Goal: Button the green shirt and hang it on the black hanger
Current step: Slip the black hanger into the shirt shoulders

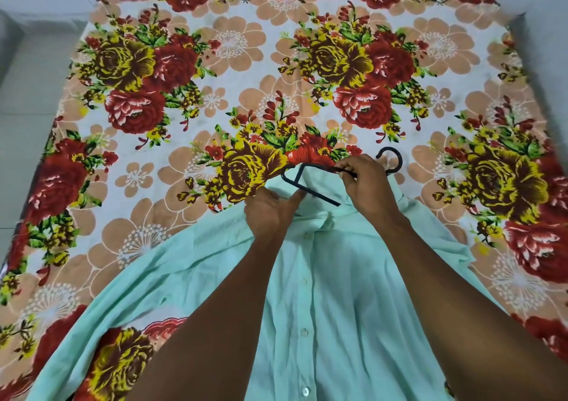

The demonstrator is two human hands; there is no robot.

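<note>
The pale green shirt [335, 293] lies front up on the bed, its placket closed by a row of white buttons, collar pointing away from me. The black hanger [296, 179] rests at the collar, one end sticking out to the left, its hook curling up beyond my right hand. My right hand [365, 182] grips the hanger near the neck below the hook. My left hand [270, 213] pinches the shirt's collar and shoulder fabric beside the hanger's lower bar. The hanger's right half is hidden under my hand and the cloth.
A floral bedsheet [215, 77] with red, yellow and peach flowers covers the bed. The shirt's left sleeve [101, 323] spreads toward the near left corner. Pale floor tiles [27, 99] show past the bed's left edge.
</note>
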